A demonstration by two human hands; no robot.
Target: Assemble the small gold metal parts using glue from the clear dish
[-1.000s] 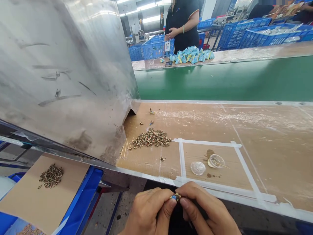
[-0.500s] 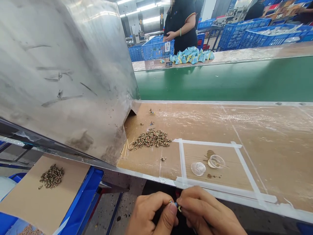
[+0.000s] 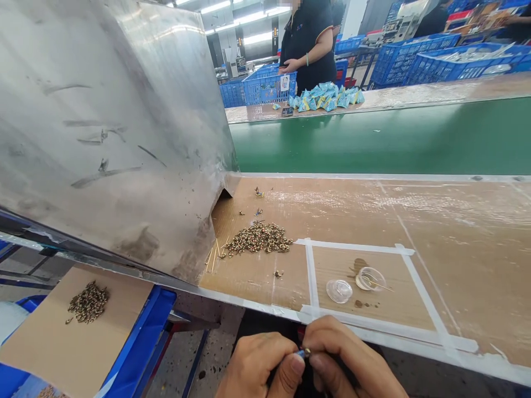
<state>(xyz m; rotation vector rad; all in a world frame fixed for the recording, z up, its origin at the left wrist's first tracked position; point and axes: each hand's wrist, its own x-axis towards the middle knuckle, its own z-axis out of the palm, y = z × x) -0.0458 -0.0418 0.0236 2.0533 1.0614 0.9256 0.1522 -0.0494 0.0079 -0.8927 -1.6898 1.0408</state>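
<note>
1. The left hand (image 3: pixel 257 367) and the right hand (image 3: pixel 350 359) were both closed in a tight pinch, their fingertips meeting on a small blue-and-brass piece (image 3: pixel 303 352) just below the front edge of the bench.
2. A heap of small brass-coloured pieces (image 3: pixel 258 240) lay on the cardboard-covered bench (image 3: pixel 435 232), beside thin wooden sticks (image 3: pixel 213 260) and a dented steel sheet (image 3: pixel 108 143).
3. White tape (image 3: pixel 312 276) marked out a rectangle on the bench, and two clear plastic cups (image 3: pixel 339 291) stood inside it.
4. A second heap of pieces (image 3: pixel 88 302) sat on a cardboard sheet (image 3: pixel 45 348) on a blue frame (image 3: pixel 143 337), left of the hands.
5. Across a green conveyor belt (image 3: pixel 373 138), a co-worker (image 3: pixel 307 44) stood near blue plastic crates (image 3: pixel 269 88) and a pile of blue-and-yellow packets (image 3: pixel 326 98). A white card (image 3: pixel 284 83) hung on one crate. The print on the card and packets was too small to read.
</note>
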